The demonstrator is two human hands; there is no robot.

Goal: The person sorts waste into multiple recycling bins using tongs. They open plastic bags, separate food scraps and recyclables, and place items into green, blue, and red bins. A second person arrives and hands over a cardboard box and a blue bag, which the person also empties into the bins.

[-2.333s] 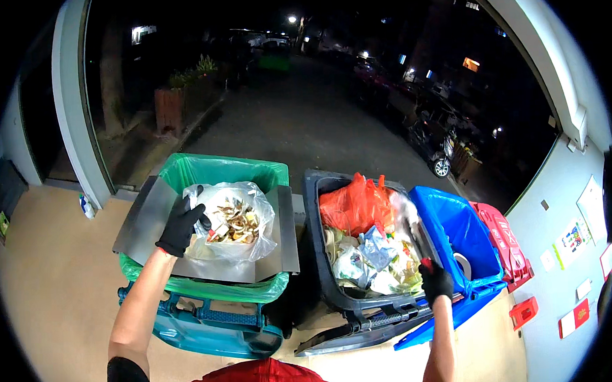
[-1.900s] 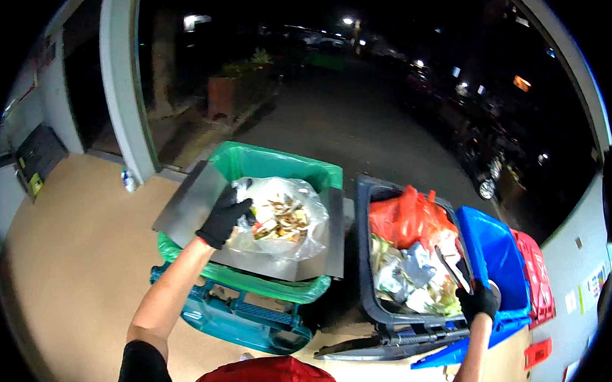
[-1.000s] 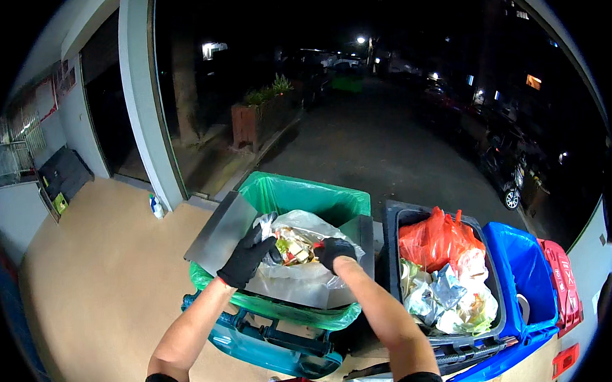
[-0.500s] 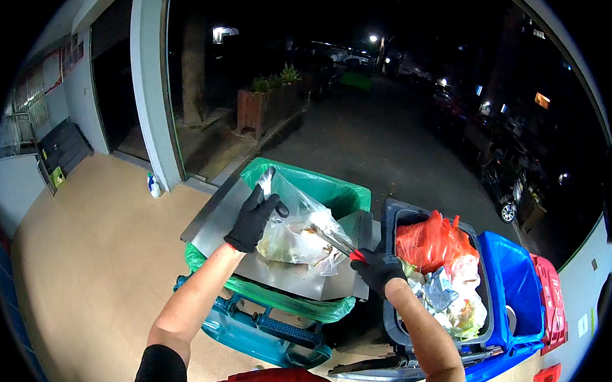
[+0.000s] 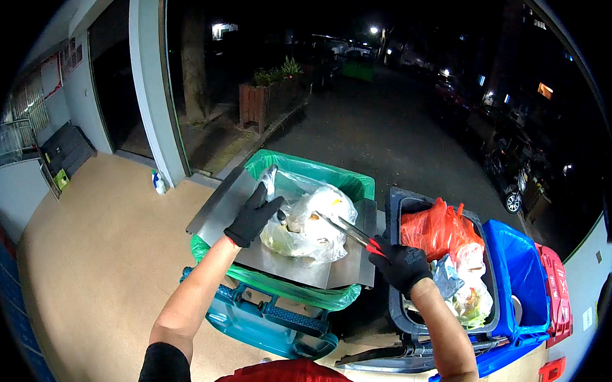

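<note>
My left hand (image 5: 251, 217), in a black glove, is closed on the upper left edge of a clear plastic bag (image 5: 278, 240). Whitish food-soiled waste shows through the bag, which rests on a sloped sheet-metal tray (image 5: 220, 209). That tray lies across a green-lined bin (image 5: 349, 178). In my right hand (image 5: 404, 267), also black-gloved, is a pair of metal tongs (image 5: 352, 232) with red on the grips. The tips of the tongs reach into the bag's opening and touch the waste; whether they pinch a piece is hard to see.
To the right stands a grey bin (image 5: 396, 218) holding a red plastic bag (image 5: 437, 230) and several wrapped scraps. A blue bin (image 5: 524, 274) and a red bin (image 5: 555, 290) follow. A spray bottle (image 5: 158, 182) is by the door post; a wooden planter (image 5: 254, 106) lines the dark road.
The tongs and my right hand have shifted slightly right and down in the picture. The white waste in the bag has bunched up higher around the tips. My left hand keeps its hold.
</note>
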